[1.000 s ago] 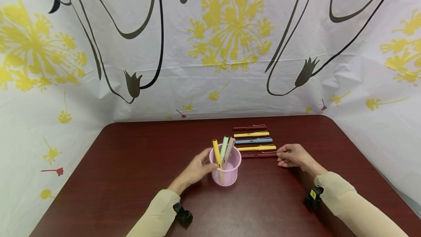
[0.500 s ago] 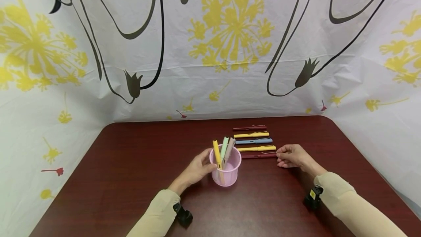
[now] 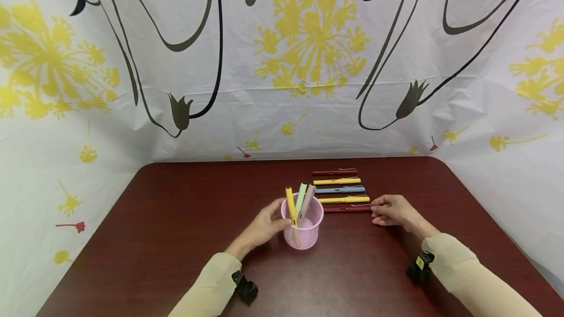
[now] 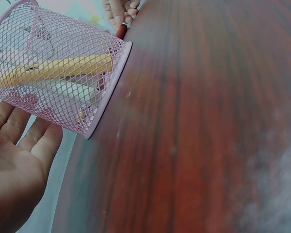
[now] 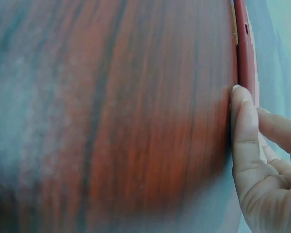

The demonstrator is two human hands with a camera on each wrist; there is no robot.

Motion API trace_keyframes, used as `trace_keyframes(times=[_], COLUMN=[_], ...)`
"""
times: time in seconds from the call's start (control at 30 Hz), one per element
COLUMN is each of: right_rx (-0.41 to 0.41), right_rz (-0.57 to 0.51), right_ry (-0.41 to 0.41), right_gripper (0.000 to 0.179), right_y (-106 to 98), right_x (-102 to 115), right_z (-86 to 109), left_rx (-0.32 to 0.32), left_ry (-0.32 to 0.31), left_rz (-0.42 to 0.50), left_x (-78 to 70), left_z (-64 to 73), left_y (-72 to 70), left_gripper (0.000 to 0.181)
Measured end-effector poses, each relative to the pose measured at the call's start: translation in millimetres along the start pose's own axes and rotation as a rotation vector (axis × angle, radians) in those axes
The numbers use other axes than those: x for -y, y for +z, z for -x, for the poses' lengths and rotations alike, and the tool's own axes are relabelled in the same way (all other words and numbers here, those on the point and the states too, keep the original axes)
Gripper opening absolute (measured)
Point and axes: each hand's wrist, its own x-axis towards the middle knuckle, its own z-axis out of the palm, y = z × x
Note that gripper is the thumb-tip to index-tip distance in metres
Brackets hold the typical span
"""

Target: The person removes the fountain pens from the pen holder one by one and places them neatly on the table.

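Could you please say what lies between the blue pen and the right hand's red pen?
The head view shows a yellow pen between the blue pen and that red pen.

Looks like painted wire mesh on the cup (image 3: 311, 237), smooth plastic on the pens (image 3: 340, 190), glossy grained wood on the table (image 3: 185, 214), creased sheeting on the backdrop (image 3: 244, 62), matt cloth on the sleeves (image 3: 467, 263).
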Motion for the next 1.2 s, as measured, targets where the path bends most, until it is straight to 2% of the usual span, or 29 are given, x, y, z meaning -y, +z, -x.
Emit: trace_keyframes(times=[0.2, 0.37, 0.6, 0.73, 0.97, 1.07, 1.2], right_rx=[-0.094, -0.116, -0.098, -0.085, -0.054, -0.041, -0.064], right_rz=[0.056, 0.098, 0.035, 0.007, 0.012, 0.043, 0.147], right_ry=[-0.091, -0.198, -0.302, -0.390, -0.509, -0.553, -0.614], right_gripper=[0.034, 0.039, 0.035, 0.031, 0.026, 0.024, 0.020], right_y=[2.2, 14.8, 47.8, 69.1, 107.1, 121.2, 137.2], right_x=[8.8, 27.5, 58.7, 76.9, 100.1, 104.8, 107.4], right_z=[5.0, 8.1, 17.0, 22.5, 28.2, 25.0, 20.4], left_rx=[0.016, -0.001, 0.007, -0.001, 0.005, 0.003, 0.007], left_ry=[0.041, 0.041, 0.026, 0.023, 0.032, 0.035, 0.026], left_rz=[0.009, -0.018, -0.012, -0.022, -0.020, -0.017, -0.013], left_x=[2.5, 1.8, 1.1, 1.4, 2.6, 1.9, 0.3], left_z=[-1.4, -0.5, -0.1, -0.6, -0.5, -0.2, 0.6], left_y=[-0.5, -1.1, -0.3, -0.7, -0.4, -0.4, -0.1], left_gripper=[0.080, 0.085, 0.086, 0.084, 0.082, 0.083, 0.081])
